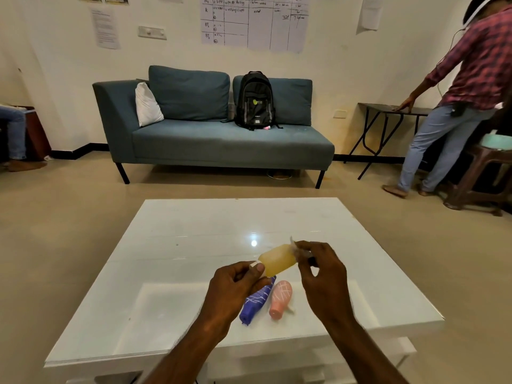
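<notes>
A small yellow bottle [277, 260] is held tilted above the white glossy table [194, 245]. My left hand [235, 286] grips its lower white-capped end between thumb and fingers. My right hand [322, 273] pinches a clear, crinkled bit of wrap at the bottle's upper end. Below the hands, a blue bottle with white lines [256, 303] and a pink bottle with white lines [280, 299] lie side by side on the table.
A teal sofa [221, 142] with a black backpack [255, 101] stands against the far wall. A person in a plaid shirt [471, 87] leans on a dark folding table [388, 109] at the right. A brown stool [482, 176] is beside them.
</notes>
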